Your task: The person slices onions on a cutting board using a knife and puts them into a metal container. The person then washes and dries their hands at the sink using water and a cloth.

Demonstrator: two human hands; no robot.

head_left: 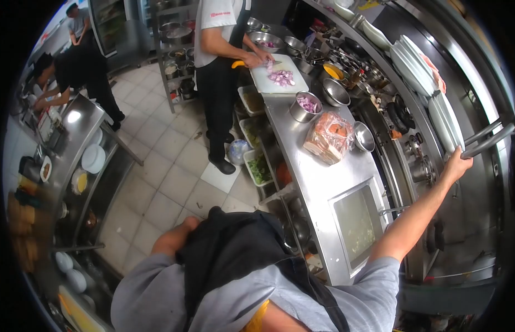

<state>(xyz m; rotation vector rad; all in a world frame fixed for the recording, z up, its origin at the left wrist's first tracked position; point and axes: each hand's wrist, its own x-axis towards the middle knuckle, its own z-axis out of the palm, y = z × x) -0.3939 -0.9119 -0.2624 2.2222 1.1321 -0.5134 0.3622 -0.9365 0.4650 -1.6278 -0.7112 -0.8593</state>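
Note:
My right arm stretches out to the upper shelf on the right. My right hand (460, 160) closes at the lower end of a long white plate (446, 124), close beside two thick metal bars (490, 138). The fingertips are partly hidden. More white plates (415, 69) are stacked just beyond on the same shelf. Of my left arm only a bent part (176, 238) shows, beside my black apron (230, 243); the left hand is out of sight.
Ahead, a co-worker cuts red onions (282, 78) on a white board (263, 83). The steel counter (302, 171) bears a pot of onions (306, 107), bagged bread (330, 137) and a sink (354, 221). At left, another person bends over a steel table (75, 119).

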